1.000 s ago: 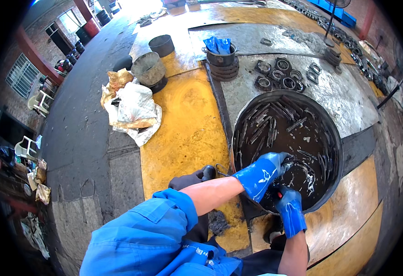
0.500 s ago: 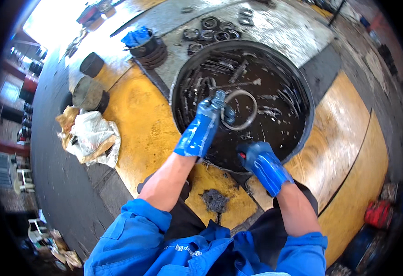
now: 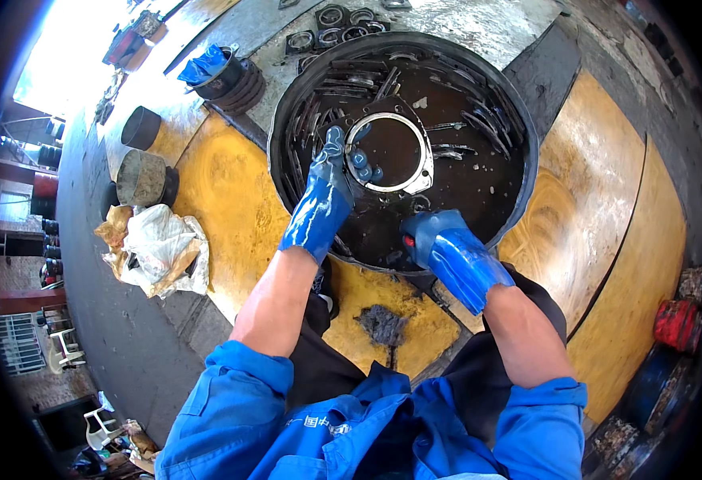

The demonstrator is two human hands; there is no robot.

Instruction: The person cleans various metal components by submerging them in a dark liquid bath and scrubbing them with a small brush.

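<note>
My left hand point(image 3: 324, 192), in a wet blue rubber glove, grips the left side of a dark metal flange plate point(image 3: 425, 176) with a large round hole and a shiny rim. My thumb lies on its face, and the fingertips show through the hole. The plate is held above a wide round tub point(image 3: 532, 172) of dark liquid. My right hand point(image 3: 441, 240), gloved alike, is closed over the tub's near part, below the plate. A small red bit shows at its fingers; the rest of what it holds is hidden.
Several metal parts point(image 3: 491, 128) lie in the tub. Beyond it sit several square ring plates point(image 3: 331, 36). On the left are a bucket with blue gloves point(image 3: 227, 80), a dirty drum point(image 3: 144, 178) and a white sack point(image 3: 163, 244). A dark grey wad point(image 3: 381, 324) lies near my feet.
The flange plate has turned its face more fully toward me and looks larger, with my left fingers now showing through its hole. My right hand stays closed near the tub's near edge.
</note>
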